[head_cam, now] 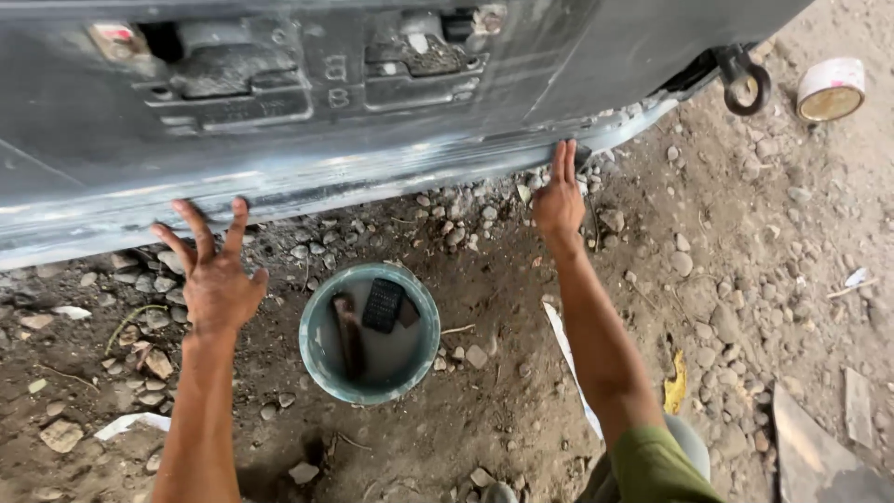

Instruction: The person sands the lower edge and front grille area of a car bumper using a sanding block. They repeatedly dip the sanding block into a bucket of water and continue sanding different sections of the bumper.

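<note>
We press our left hand, fingers spread wide and gripping nothing, against the lower edge of the grey vehicle panel. Our right hand lies flat and open on the same edge, further along. Below and between them sits a teal bucket holding a dark sanding block, on stony ground. A tape roll lies well apart.
</note>
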